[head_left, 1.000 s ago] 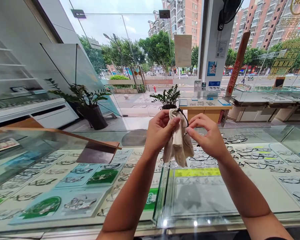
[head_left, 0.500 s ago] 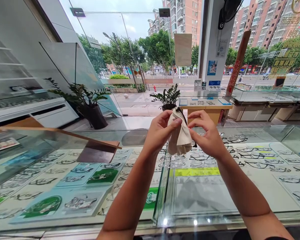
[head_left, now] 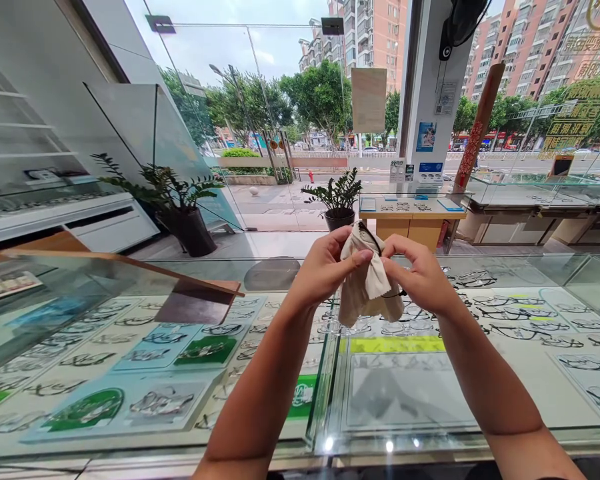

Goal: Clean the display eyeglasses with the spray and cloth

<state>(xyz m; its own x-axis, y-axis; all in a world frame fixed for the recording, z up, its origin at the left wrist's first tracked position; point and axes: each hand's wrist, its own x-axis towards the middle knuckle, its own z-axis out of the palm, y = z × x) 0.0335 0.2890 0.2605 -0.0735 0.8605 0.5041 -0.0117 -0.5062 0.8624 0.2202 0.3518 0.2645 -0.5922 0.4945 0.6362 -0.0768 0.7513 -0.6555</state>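
Note:
Both my hands are raised above a glass display counter [head_left: 395,400]. My left hand [head_left: 325,270] pinches a cream cleaning cloth [head_left: 367,287] between thumb and fingers. The cloth is wrapped round a pair of thin dark-framed glasses [head_left: 373,243], of which only a bit of rim and a temple show. My right hand [head_left: 420,277] is closed on the glasses and cloth from the right side. The two hands almost touch at the fingertips.
Under the counter's glass lie several rows of spectacle frames [head_left: 510,320] on green and white trays. A lifted glass lid [head_left: 80,293] stands at the left. Two potted plants [head_left: 180,200] stand on the floor beyond, before tall windows. Another display case [head_left: 530,193] is at the right.
The hands have drawn closer together and shifted slightly down and right. The cloth, which hung loose below the hands, is now bunched up round the glasses.

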